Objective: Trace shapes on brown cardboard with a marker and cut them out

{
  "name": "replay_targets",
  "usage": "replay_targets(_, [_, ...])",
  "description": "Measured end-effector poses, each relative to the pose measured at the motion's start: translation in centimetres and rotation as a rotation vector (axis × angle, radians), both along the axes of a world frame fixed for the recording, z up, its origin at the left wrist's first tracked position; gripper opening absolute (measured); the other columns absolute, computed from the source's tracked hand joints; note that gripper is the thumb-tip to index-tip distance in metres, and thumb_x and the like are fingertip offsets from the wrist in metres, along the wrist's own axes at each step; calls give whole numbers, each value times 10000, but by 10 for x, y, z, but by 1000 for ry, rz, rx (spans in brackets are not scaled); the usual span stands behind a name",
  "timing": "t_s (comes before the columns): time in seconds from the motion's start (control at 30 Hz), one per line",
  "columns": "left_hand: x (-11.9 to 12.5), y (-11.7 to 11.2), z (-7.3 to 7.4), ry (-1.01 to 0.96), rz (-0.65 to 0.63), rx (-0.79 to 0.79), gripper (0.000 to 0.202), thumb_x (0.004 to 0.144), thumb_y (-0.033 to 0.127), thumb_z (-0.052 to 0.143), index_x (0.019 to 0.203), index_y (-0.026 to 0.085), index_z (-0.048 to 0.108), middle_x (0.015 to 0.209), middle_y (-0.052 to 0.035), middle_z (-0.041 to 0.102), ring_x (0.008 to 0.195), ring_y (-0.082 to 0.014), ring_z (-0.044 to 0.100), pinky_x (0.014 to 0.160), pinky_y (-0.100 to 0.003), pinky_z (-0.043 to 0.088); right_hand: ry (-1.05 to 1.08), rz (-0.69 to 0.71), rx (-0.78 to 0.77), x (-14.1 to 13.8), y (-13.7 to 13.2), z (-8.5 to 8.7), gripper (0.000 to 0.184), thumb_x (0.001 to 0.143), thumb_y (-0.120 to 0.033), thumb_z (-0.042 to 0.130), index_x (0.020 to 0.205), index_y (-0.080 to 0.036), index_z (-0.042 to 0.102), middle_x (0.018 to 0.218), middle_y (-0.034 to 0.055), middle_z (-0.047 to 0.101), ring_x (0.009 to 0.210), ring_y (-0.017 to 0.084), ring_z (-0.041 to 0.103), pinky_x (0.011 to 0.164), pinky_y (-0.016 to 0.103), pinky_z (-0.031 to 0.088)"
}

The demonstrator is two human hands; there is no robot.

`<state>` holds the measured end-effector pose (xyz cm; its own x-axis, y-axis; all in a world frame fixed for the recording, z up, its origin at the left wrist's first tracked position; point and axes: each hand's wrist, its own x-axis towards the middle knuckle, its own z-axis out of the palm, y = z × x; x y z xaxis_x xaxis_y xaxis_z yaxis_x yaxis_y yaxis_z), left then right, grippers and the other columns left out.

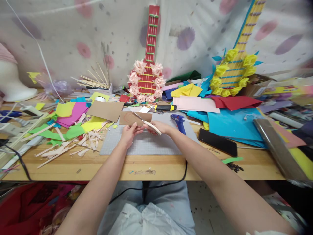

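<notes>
A small piece of brown cardboard point(126, 118) with a faint reddish curved line on it is raised a little over the grey cutting mat point(144, 147). My left hand point(130, 133) grips its lower edge, thumb on top. In my right hand point(156, 127) is a pair of scissors point(153, 127) with pale handles; the fingers are wrapped round them. The blades point up and left and lie across the cardboard's face. Whether the blades are parted is too small to tell. Just right of the mat's middle lies a blue glue gun point(179, 122).
A black phone point(217, 142) lies on the right, near blue sheets point(234, 125). Paper scraps point(90, 140) litter the left. A yellow-black utility knife point(165, 107) sits behind the cardboard. A red paper guitar point(148, 78) and a yellow one point(230, 75) stand at the back.
</notes>
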<state>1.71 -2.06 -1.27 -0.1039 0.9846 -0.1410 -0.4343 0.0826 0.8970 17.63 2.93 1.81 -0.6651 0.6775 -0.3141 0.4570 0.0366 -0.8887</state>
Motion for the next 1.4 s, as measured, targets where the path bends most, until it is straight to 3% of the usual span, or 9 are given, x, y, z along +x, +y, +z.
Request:
replay_targets(0.67, [-2,0,3,32,-64,11,193,765,262,591,801,74,619,722,-103,685,708,-177,674,686,-282,534,21,12,-48,7,2,-1,494,670,-609,561,557,-147,425,412,-73,345,348,26,304,348,178,245])
replay_targets(0.93, [-1,-4,9,119,-181,-5,202,746,250,607,833,68,622,728,-114,685,692,-199,673,654,-304,547,46,17,11,5,3,4,448,700,-598,510,641,-160,436,503,-40,444,419,64,396,413,210,326])
replay_targets(1.17, [0,-7,10,94,-208,-46,152,781,220,570,767,79,624,694,-99,684,677,-167,672,631,-245,542,59,-25,21,4,-2,0,490,680,-646,493,583,-177,390,463,-47,383,397,62,349,399,220,290])
replay_targets(1.4, [-3,-7,11,79,-255,-38,146,784,218,572,835,89,621,742,-108,696,669,-170,673,616,-252,541,61,-31,27,8,2,-2,518,648,-663,521,561,-164,410,471,-49,393,396,46,330,391,205,274])
